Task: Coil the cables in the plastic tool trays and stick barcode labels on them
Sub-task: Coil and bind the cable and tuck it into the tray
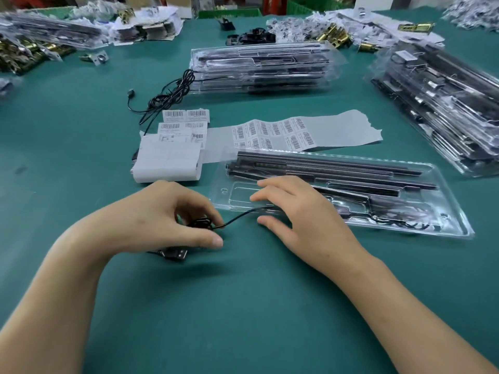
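A clear plastic tray (456, 228) with long black tools lies on the green table in front of me. Its thin black cable (239, 217) runs out of the tray's near left side. My left hand (164, 214) pinches a small coil of that cable between thumb and curled fingers, and the USB plug (176, 253) hangs just below the hand. My right hand (294, 211) lies over the tray's left end with fingers spread, and the cable passes between its thumb and fingers. A strip of barcode labels (272, 132) lies behind the tray.
A label roll (167, 160) sits left of the tray. A stack of filled trays (259, 67) with loose tangled cables (167, 94) stands at the middle back. Another tray stack (442, 103) is on the right. Brass hardware and paper scraps line the far edge.
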Demonstrator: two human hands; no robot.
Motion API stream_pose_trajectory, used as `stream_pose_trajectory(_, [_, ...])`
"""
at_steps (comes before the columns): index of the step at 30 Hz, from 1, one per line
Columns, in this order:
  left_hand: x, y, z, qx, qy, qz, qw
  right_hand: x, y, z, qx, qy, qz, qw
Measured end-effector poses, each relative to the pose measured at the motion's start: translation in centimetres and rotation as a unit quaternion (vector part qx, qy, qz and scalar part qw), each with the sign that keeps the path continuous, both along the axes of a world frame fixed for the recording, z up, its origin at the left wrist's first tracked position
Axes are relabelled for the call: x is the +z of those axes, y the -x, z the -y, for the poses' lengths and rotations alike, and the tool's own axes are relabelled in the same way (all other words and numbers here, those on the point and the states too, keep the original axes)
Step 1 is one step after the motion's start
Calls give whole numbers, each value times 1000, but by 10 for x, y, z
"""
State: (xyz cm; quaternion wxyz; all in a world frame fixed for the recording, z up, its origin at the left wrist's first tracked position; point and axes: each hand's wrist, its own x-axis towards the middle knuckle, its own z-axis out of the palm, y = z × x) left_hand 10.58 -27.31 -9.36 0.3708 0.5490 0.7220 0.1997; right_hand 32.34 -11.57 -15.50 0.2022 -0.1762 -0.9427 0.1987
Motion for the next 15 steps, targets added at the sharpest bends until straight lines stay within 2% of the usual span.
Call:
stream_pose_trajectory(4, [2,10,6,-19,3,-26,999,1,-5,-10,20,28,-1,999])
stream_pose_trajectory(10, [7,23,13,-9,-14,18,1000,3,-12,-20,34,64,-4,997])
stream_pose_trajectory(15, [7,19,12,-36,22,95,995,5,-14,-22,37,71,-1,997])
